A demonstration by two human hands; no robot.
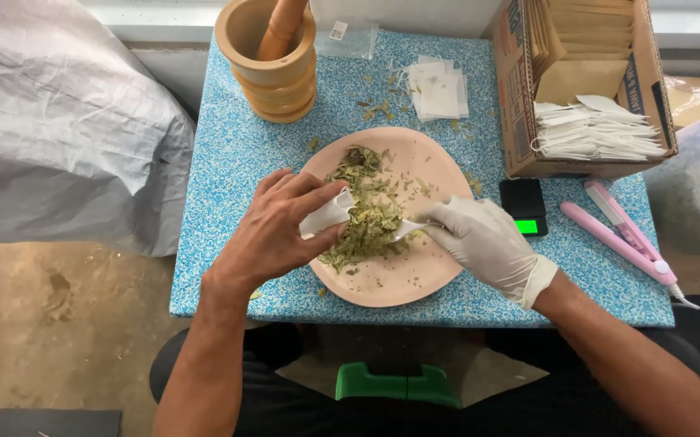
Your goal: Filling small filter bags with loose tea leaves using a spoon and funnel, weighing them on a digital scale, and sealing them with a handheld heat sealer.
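Here, over a pink plate [382, 283] of dried green leaves [366, 214], the bare left hand [273, 231] pinches a small white filter bag [326, 214] at the plate's left edge, apparently to keep its mouth toward the pile. The bag's long axis runs left to right, open end pointing right at the leaves. The gloved right hand [483, 239], at the plate's right side, is closed around a small white scoop [409, 229] aimed left into the heap.

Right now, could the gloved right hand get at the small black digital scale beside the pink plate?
Probably yes. The small black scale sits uncovered just beyond the gloved right hand, with nothing between them, though that hand holds a white spoon over the dried leaves.
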